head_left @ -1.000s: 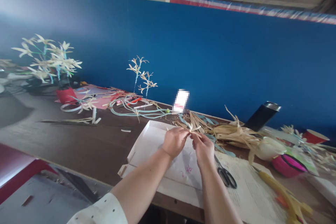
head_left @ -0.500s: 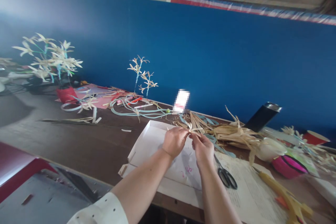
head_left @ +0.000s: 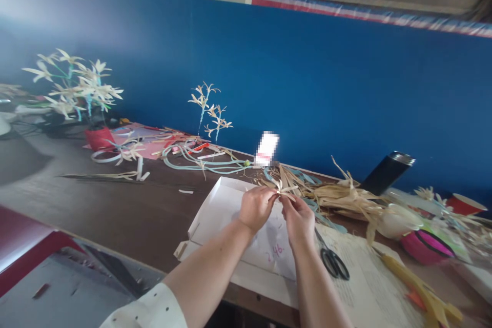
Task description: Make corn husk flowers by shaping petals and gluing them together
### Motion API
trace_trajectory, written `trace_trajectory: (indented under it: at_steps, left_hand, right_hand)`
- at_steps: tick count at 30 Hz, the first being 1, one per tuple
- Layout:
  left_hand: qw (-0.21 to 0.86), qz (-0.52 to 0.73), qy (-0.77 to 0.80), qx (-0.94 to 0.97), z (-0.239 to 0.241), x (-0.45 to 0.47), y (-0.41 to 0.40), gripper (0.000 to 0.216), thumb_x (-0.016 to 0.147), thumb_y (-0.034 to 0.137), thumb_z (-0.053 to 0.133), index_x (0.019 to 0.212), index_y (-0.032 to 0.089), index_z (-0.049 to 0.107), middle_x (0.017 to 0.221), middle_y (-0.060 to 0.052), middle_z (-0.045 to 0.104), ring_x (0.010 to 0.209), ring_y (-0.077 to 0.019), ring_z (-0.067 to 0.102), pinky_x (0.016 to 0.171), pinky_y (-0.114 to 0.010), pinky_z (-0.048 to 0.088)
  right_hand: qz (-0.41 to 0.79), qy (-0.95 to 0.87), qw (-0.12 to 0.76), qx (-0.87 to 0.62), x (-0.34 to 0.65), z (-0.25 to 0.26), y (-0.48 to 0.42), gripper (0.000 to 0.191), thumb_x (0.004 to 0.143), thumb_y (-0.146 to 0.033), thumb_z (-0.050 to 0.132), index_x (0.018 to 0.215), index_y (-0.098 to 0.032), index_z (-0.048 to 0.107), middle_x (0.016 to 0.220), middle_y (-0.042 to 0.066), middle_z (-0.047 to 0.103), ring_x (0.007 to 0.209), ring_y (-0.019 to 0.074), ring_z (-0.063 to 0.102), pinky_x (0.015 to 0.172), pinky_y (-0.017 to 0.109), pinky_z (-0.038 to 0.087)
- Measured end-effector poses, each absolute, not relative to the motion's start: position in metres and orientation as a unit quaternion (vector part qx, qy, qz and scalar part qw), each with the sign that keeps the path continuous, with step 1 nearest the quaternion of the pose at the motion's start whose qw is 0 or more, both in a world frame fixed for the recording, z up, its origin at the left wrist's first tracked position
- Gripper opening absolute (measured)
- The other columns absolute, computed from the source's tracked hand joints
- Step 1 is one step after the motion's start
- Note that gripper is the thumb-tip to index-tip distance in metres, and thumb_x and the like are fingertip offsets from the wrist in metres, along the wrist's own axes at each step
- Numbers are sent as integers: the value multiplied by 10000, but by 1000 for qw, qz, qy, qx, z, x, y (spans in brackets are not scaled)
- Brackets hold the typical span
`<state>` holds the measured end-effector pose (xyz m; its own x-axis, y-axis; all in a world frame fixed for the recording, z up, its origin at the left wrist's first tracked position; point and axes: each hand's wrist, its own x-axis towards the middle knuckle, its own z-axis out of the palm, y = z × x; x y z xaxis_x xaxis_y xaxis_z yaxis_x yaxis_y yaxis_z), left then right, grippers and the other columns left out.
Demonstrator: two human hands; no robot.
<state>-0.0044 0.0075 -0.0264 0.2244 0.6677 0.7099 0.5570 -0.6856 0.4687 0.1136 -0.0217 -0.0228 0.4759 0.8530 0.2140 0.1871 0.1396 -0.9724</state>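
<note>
Between my fingertips is a small pale flower (head_left: 283, 189) with narrow petals, like dried husk. My left hand (head_left: 257, 209) pinches it from the left, fingers closed. From the right, my right hand (head_left: 299, 219) grips its lower petals between thumb and fingers. Both hands hover over a shallow white cardboard box (head_left: 219, 211) with pink writing inside. Behind and right of the hands lies a heap of dried husks (head_left: 338, 196). Black-handled scissors (head_left: 335, 264) rest beside my right forearm. The flower's base is hidden by my fingers.
A yellow glue gun (head_left: 421, 287) lies at the right on a printed sheet (head_left: 365, 271). Beyond are a pink pouch (head_left: 427, 246) and a tilted black flask (head_left: 388, 171). Finished flowers stand in a red pot (head_left: 100, 138) at left. Pale blue tubing (head_left: 207, 166) curls near the wall.
The hands stay almost in place, still pinching the flower. The whole view has shifted slightly.
</note>
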Motion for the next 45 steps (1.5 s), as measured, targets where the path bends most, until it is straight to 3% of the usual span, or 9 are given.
trace_trajectory:
  at_steps: [5, 9, 14, 18, 25, 28, 33, 36, 45]
  left_hand:
    - [68, 493, 384, 778, -24, -5, 6, 188, 880, 255, 462, 892, 203, 642, 880, -25, 680, 836, -163, 612, 760, -262, 449]
    - [68, 500, 377, 777, -23, -6, 5, 181, 877, 233, 464, 874, 198, 641, 874, -24, 681, 832, -161, 607, 759, -265, 448]
    - [76, 517, 381, 763, -24, -4, 6, 177, 873, 264, 482, 865, 196, 645, 873, -26, 685, 838, -159, 607, 764, -269, 449]
    - [85, 536, 379, 750, -25, -3, 8, 165, 855, 286, 517, 861, 196, 655, 885, -27, 691, 854, -161, 608, 790, -277, 452]
    - [70, 539, 381, 748, -23, -2, 10, 126, 838, 253, 545, 824, 201, 658, 830, -22, 686, 810, -160, 595, 750, -280, 456]
    - [48, 542, 371, 753, -24, -2, 11, 116, 835, 240, 549, 816, 200, 657, 811, -21, 685, 793, -158, 588, 752, -284, 453]
    - [33, 543, 346, 764, -26, -1, 12, 145, 850, 243, 526, 804, 195, 655, 821, -27, 684, 786, -154, 582, 755, -284, 453]
    - [38, 544, 335, 769, -25, -1, 11, 170, 862, 258, 506, 812, 189, 654, 821, -37, 682, 798, -155, 585, 763, -287, 455]
    - [60, 526, 320, 786, -22, -2, 9, 183, 866, 263, 499, 809, 191, 657, 823, -34, 684, 794, -153, 586, 751, -282, 445]
  right_hand:
    - [256, -444, 612, -602, 112, -20, -23, 343, 677, -459, 662, 833, -153, 661, 494, -27, 520, 452, 121, 469, 426, 227, 335]
    - [278, -429, 632, -582, 111, -21, -22, 384, 648, -465, 692, 880, -170, 613, 633, -6, 607, 475, 115, 514, 425, 223, 362]
    - [308, -402, 666, -548, 113, -26, -19, 487, 632, -375, 705, 1041, -177, 529, 596, -51, 572, 428, 95, 484, 389, 201, 346]
    - [324, -371, 693, -527, 117, -31, -15, 608, 628, -330, 702, 1167, -184, 462, 692, -37, 595, 423, 77, 464, 368, 187, 325]
    - [387, -331, 719, -472, 116, -20, -21, 563, 587, -254, 721, 1120, -208, 548, 883, 20, 645, 480, 58, 471, 406, 174, 348]
    - [405, -299, 729, -464, 119, -15, -25, 526, 643, -333, 697, 1138, -221, 561, 937, 44, 648, 540, 70, 492, 433, 168, 359]
    - [355, -277, 739, -500, 121, -14, -24, 499, 672, -487, 676, 1094, -232, 597, 802, -9, 589, 560, 74, 474, 448, 163, 354]
    - [321, -291, 726, -534, 121, -14, -23, 554, 630, -488, 715, 1107, -237, 590, 709, -46, 529, 518, 67, 444, 442, 170, 339]
    - [342, -325, 738, -483, 122, -16, -18, 713, 575, -391, 771, 1225, -224, 532, 780, -6, 621, 685, 124, 579, 609, 231, 437]
